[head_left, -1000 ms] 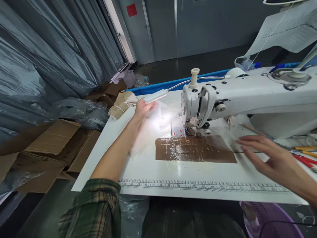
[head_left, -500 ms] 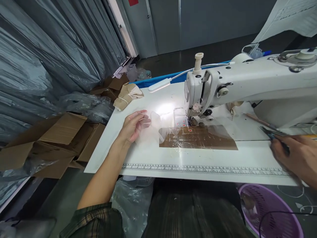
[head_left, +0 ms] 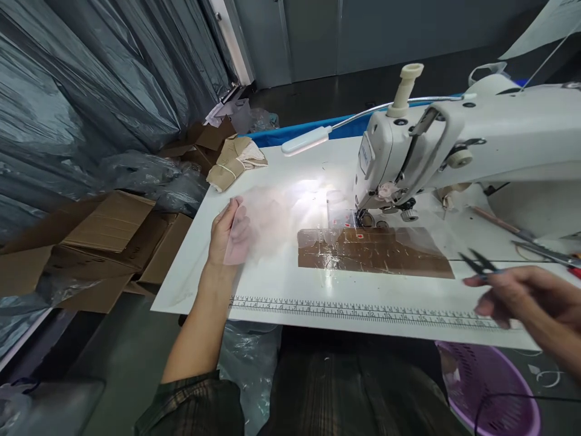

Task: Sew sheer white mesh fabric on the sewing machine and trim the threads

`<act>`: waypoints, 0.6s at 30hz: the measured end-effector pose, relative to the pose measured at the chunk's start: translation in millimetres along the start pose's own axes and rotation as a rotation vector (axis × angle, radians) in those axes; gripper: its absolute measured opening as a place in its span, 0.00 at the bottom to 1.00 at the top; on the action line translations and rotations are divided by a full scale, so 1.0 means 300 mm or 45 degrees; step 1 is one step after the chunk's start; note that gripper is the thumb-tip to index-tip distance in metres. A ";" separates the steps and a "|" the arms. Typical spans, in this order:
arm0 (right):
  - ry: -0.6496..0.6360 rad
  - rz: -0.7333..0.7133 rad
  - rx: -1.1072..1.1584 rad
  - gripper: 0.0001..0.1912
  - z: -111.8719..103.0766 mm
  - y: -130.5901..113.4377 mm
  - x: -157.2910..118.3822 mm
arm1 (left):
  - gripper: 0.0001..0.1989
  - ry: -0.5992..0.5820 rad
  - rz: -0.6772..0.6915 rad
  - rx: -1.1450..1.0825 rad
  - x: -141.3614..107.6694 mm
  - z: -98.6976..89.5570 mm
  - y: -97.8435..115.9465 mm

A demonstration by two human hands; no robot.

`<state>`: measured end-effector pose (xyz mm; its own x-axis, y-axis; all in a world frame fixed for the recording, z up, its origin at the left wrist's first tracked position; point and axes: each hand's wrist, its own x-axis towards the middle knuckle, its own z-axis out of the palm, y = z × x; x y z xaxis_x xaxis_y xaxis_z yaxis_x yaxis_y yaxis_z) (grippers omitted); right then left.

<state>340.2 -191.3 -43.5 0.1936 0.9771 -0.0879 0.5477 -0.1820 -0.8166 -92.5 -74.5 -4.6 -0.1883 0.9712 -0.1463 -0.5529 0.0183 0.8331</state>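
Note:
My left hand [head_left: 230, 233] is closed on a sheer, pale pink piece of fabric [head_left: 267, 221], thumb on top and fingers showing through it. The fabric spreads over the white table [head_left: 267, 281] under the bright lamp. On the right, my right hand [head_left: 521, 297] grips a small pair of dark thread snips [head_left: 479, 263], blades apart and pointing up and left. The white sewing machine [head_left: 403, 151] stands between the hands, its presser foot [head_left: 362, 219] over the needle area. Brown tape [head_left: 374, 257] covers the table before it.
A ruler strip [head_left: 340, 310] runs along the table's front edge. At the back left lies a tied fabric bundle [head_left: 236, 162]. A lamp [head_left: 306, 142] reaches over the table. Open cardboard boxes [head_left: 118, 242] stand left; a purple basket [head_left: 499, 387] sits below right.
My right hand has lifted the snips off the table and drawn them toward me. My left hand has taken hold of the sheer fabric and pulled it slightly left. The view has shifted a little.

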 end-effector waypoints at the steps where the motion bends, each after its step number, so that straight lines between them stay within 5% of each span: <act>1: -0.127 0.049 0.120 0.15 0.052 -0.068 0.001 | 0.06 -0.010 -0.010 -0.025 -0.001 -0.004 0.007; 6: -0.627 -0.062 0.405 0.21 0.319 -0.315 0.084 | 0.10 -0.018 -0.002 -0.062 -0.011 -0.021 0.019; 9: -0.806 0.081 0.599 0.25 0.456 -0.426 0.148 | 0.09 -0.020 0.030 -0.003 -0.023 -0.023 0.017; 14: -0.872 0.418 0.792 0.22 0.617 -0.561 0.211 | 0.10 -0.040 0.071 0.100 -0.041 -0.024 0.017; 18: -0.893 0.505 0.798 0.19 0.687 -0.580 0.231 | 0.09 -0.031 0.070 0.078 -0.050 -0.022 0.020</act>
<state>90.4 -69.2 -25.0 -0.3626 0.7396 -0.5670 -0.0157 -0.6131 -0.7898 -98.4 -90.7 -0.9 -0.1968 0.9765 -0.0875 -0.4917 -0.0211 0.8705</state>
